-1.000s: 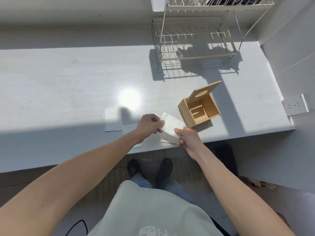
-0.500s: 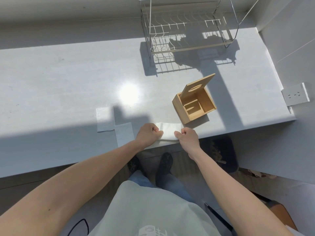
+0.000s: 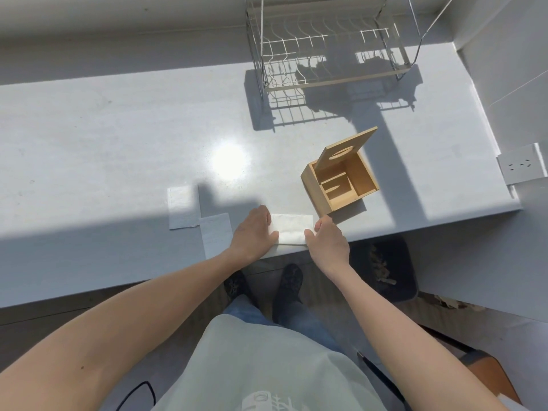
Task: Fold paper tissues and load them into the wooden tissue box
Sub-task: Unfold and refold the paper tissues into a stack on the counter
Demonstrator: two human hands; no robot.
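Left of the open light-wood tissue box (image 3: 341, 180), on the pale grey countertop (image 3: 103, 143), two flat white paper tissues wait: one (image 3: 181, 208) farthest from the box, half in sun, and a second (image 3: 216, 235) in shadow, nearer the box and closer to the counter edge. Next comes the left hand (image 3: 255, 232), resting palm-down with fairly straight fingers on the left end of a folded white tissue (image 3: 292, 228). That tissue lies just in front of the box's near corner, close to the counter edge. The right hand (image 3: 326, 241) touches its right end with curled fingertips; whether it pinches the edge or only presses cannot be told.

The tissue looks very light, limp and easy to tear or crumple, so it will likely hold a crease only if pressed flat and may shift at a nudge. A sensible hold seems to be both short ends, pinched gently, lifted level. The box, lid (image 3: 347, 148) propped upright behind its divided interior, seems rigid and stable. Beyond the box stands a wire dish rack (image 3: 326, 54).
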